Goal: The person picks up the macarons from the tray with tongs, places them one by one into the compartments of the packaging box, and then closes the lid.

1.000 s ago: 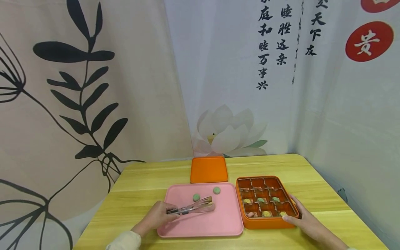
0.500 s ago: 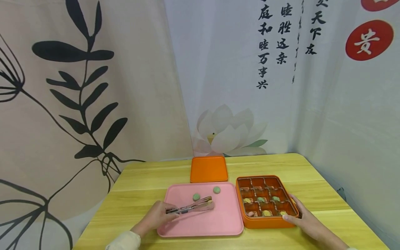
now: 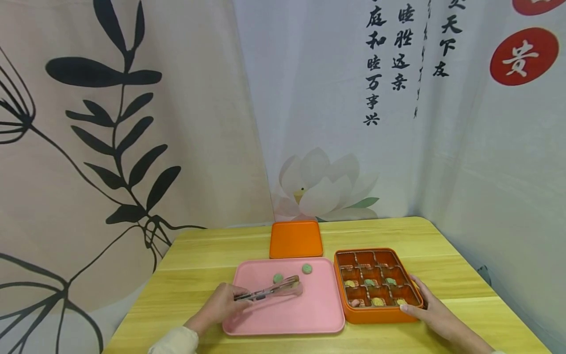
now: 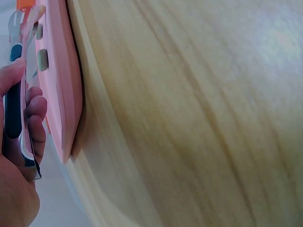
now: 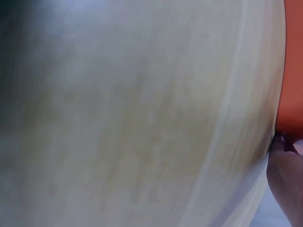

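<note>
Two hands at a wood-grain table [image 3: 212, 250]; taking 12 as the far side & 6 as nearest the person. L hand [image 3: 226, 303] is at approx 8 o'clock of the pink tray [image 3: 309, 312], pinching tongs [image 3: 264, 294]: thumb on a dark handle grip, fingers curled round from the other side, per L wrist view. Tongs sit over the tray, tips pointing to approx 2 o'clock; can't tell if they touch it, & what's b/w the tips is too blurred to make out. Pale sleeve [image 3: 177, 340] on that arm.

On the tray: 1 green piece [image 3: 277, 279] near 12, right by the tongs, + another green piece [image 3: 307, 268] at approx 1, close to the far rim.

Orange box [image 3: 384, 316] just beside the tray at 3 o'clock, 3x3 compartments. Mid row, 9-to-3 order: yellow, green, green. Near row, same order: pink, yellow, yellow. R hand [image 3: 433, 307] grips the box's corner at approx 4–5 o'clock, thumb at the near rim, fingers round the 3 o'clock side; R wrist view shows only part of it, low against the orange wall.

Orange lid [image 3: 296, 240] lies flat at 12, just past the tray. Printed curtain [image 3: 212, 123] behind, w/ dark leaves at approx 10 & a red oval [image 3: 495, 61] at approx 2.
</note>
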`<state>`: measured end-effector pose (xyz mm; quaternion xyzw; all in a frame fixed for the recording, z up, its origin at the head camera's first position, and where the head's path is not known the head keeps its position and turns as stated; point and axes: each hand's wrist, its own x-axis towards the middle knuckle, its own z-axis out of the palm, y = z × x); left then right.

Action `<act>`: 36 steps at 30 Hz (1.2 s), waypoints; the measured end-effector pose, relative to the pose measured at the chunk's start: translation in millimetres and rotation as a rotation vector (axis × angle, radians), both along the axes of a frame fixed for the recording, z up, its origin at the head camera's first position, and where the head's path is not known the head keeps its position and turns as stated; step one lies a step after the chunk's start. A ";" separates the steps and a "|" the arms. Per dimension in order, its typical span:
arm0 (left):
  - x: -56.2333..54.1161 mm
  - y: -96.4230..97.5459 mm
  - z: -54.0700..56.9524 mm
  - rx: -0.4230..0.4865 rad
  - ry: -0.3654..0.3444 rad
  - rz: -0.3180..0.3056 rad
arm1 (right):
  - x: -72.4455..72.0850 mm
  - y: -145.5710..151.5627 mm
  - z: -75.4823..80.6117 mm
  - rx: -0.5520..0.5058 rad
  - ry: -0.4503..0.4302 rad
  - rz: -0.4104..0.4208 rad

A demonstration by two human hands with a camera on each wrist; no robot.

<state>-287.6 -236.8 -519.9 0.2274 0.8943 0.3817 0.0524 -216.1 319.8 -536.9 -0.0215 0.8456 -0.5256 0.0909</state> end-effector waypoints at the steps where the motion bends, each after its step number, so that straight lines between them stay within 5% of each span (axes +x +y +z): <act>1: -0.2 0.0 0.3 0.000 0.003 -0.001 | 0.2 -0.2 -0.2 -0.005 0.002 -0.001; 20: -1.6 1.1 2.2 -0.012 0.048 -0.005 | 0.7 0.6 -0.6 -0.005 0.007 0.000; 36: -12.5 16.2 21.9 -0.005 0.089 -0.023 | -0.8 0.6 0.1 0.008 0.000 0.001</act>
